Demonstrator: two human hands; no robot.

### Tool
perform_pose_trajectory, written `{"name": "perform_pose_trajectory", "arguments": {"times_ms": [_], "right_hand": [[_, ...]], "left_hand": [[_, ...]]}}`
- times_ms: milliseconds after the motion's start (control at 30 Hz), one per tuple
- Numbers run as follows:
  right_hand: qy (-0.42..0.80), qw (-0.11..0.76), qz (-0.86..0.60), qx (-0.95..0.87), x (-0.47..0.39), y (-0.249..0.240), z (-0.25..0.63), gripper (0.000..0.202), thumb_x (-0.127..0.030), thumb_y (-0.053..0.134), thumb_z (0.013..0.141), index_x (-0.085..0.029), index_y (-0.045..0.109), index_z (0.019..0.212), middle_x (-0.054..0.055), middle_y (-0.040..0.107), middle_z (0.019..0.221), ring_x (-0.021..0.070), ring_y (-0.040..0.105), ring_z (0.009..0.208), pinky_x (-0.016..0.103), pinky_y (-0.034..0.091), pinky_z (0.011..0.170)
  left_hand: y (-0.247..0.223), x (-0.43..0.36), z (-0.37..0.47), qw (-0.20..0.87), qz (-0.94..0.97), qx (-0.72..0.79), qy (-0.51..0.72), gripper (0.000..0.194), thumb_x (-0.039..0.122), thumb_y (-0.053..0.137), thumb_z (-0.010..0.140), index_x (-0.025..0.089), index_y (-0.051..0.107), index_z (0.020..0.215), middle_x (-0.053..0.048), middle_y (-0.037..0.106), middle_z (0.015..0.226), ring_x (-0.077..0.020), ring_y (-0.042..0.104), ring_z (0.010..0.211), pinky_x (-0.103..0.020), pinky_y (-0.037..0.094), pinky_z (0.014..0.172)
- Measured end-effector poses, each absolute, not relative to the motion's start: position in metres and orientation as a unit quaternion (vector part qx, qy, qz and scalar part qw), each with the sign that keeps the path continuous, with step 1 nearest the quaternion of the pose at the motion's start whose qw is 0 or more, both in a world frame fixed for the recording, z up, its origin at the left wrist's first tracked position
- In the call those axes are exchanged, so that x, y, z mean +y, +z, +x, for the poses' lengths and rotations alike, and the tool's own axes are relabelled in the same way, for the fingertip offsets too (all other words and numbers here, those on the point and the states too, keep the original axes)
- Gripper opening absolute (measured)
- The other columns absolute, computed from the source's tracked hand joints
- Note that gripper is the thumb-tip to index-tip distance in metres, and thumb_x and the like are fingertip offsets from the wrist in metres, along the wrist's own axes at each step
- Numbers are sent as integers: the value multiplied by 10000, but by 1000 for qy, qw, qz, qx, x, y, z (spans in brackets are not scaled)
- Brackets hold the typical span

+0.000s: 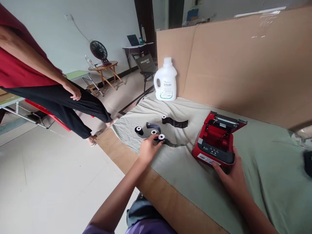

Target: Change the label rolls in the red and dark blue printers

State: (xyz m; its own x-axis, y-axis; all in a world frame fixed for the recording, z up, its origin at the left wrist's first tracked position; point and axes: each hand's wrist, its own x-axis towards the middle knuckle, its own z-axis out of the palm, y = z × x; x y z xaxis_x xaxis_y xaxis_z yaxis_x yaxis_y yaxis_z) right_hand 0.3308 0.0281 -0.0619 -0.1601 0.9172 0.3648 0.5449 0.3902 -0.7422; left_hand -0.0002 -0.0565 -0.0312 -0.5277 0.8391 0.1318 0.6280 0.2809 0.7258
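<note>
My left hand (149,149) has its thumb and fingers round a small black roll with a white core (161,137), whose dark strip trails right over the cloth. Another roll (153,132) lies close behind my fingertips. Farther left is a third black roll (138,130), and a roll with an unwound strip (177,123) lies behind them. At the right, my right hand (230,172) grips the front right corner of a red and black printer (214,143). The printer's lid is raised and its inside looks vacant.
A white detergent bottle (166,81) stands at the back before a cardboard panel (234,65). Grey-green cloth (185,175) covers the wooden table (156,185). A person in red (31,58) is on the left, near a fan (98,50) on a stool.
</note>
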Motion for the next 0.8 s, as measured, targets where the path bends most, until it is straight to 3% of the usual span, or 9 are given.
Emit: {"name": "perform_pose_trajectory", "arguments": {"times_ms": [100,233,367,500,600,700,800], "right_hand": [[229,406,-504,-727,27,-61,331,975,-543,697,785,-263,212,1583,147,420,1502,375,424,1384,563,391,1118],[230,408,-496,-731,26,-58,331,931,-511,697,809,-266,231,1576,148,451,1465,370,449,1356,548,414,1096],[231,407,-485,-738,26,-60,331,914,-486,680,838,-271,195,1583,150,435,1472,369,435,1363,565,404,1096],[238,407,-472,-745,25,-62,336,863,-454,650,871,-283,190,1581,145,448,1450,347,470,1320,546,452,1044],[199,461,-422,-754,26,-47,344,711,-417,597,900,-251,320,1533,156,451,1445,335,508,1257,500,504,939],[161,486,-361,-780,31,-7,349,501,-336,572,918,-252,491,1404,124,566,1329,282,567,1143,423,507,866],[160,440,-355,-809,38,45,342,382,-287,575,928,-278,568,1309,65,670,1139,207,615,950,340,504,779]], "left_hand": [[-25,-55,1,178,455,731,476,292,336,726,769,198,711,1025,-7,683,815,-117,537,606,-245,412,619],[-5,-50,0,306,420,587,621,255,329,738,753,154,701,935,-44,695,899,-159,621,795,-259,479,731],[25,-30,6,381,411,507,655,354,343,779,753,170,728,1057,-63,714,1015,-181,638,926,-270,491,817],[56,3,35,455,445,450,626,504,360,838,710,179,704,1161,-63,705,1029,-172,646,897,-269,503,801],[69,27,70,509,512,423,548,506,389,830,715,151,714,1146,-44,700,922,-150,636,798,-259,501,745],[73,42,106,522,582,416,464,495,380,789,761,134,716,1185,-56,717,936,-165,643,812,-274,503,750],[70,47,131,524,612,386,449,482,347,741,809,136,701,1241,-82,739,1049,-210,667,923,-314,518,835]]}}
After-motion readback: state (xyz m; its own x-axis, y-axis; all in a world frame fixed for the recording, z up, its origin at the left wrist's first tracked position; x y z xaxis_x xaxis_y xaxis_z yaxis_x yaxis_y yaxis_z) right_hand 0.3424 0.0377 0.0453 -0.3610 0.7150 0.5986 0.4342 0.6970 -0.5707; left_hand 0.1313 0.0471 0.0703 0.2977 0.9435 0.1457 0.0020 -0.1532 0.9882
